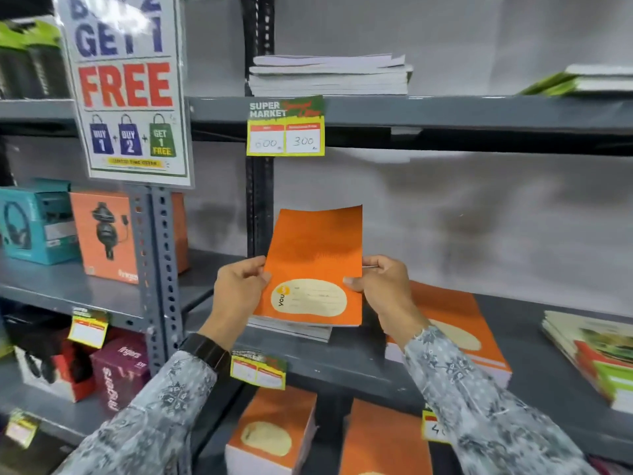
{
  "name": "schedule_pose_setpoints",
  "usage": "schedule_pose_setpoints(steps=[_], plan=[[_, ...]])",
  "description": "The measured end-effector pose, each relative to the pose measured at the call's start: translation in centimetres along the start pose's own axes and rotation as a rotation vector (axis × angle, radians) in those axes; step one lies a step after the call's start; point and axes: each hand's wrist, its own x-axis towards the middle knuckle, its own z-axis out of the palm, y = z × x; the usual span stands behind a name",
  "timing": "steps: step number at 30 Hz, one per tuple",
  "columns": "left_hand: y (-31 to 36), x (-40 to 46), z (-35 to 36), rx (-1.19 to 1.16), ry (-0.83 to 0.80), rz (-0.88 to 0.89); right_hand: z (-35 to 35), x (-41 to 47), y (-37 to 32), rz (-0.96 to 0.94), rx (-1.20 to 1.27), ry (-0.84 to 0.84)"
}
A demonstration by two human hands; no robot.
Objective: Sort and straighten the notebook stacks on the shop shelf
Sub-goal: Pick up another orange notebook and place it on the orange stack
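An orange notebook (pixel 315 258) with a cream label is held tilted up above the middle grey shelf (pixel 534 341). My left hand (pixel 236 289) grips its left edge and my right hand (pixel 380 286) grips its right edge. Under it lies a small stack of notebooks (pixel 294 330) showing white page edges. To the right, partly behind my right forearm, sits a taller stack of orange notebooks (pixel 455 313). Further right on the same shelf is a green and orange stack (pixel 596 347). A white stack (pixel 329 75) rests on the shelf above.
Two more orange stacks (pixel 274 430) stand on the lower shelf. Price tags (pixel 286 126) hang on shelf edges. A perforated steel post (pixel 161 269) and a "FREE" poster (pixel 126 87) are at left, with boxed headphones (pixel 102 234) beyond. Green notebooks (pixel 582 82) lie top right.
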Motion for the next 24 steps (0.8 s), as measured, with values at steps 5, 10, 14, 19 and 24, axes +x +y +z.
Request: schedule_pose_setpoints(steps=[5, 10, 14, 19, 24], plan=[[0.6, -0.7, 3.8, -0.092, -0.132, -0.053, -4.4, 0.3, 0.4, 0.013, 0.008, 0.099], [1.0, -2.4, 11.8, -0.073, -0.316, -0.092, -12.8, 0.8, 1.7, 0.08, -0.093, 0.272], [-0.3, -3.8, 16.9, 0.105, -0.433, 0.02, -17.6, 0.7, 3.1, 0.113, -0.364, 0.328], [-1.1, -5.3, 18.8, 0.565, -0.385, 0.209, -20.1, -0.3, 5.9, 0.166, -0.503, 0.144], [1.9, -7.0, 20.0, 0.629, -0.239, 0.309, -23.5, -0.3, 5.3, -0.016, -0.433, 0.188]])
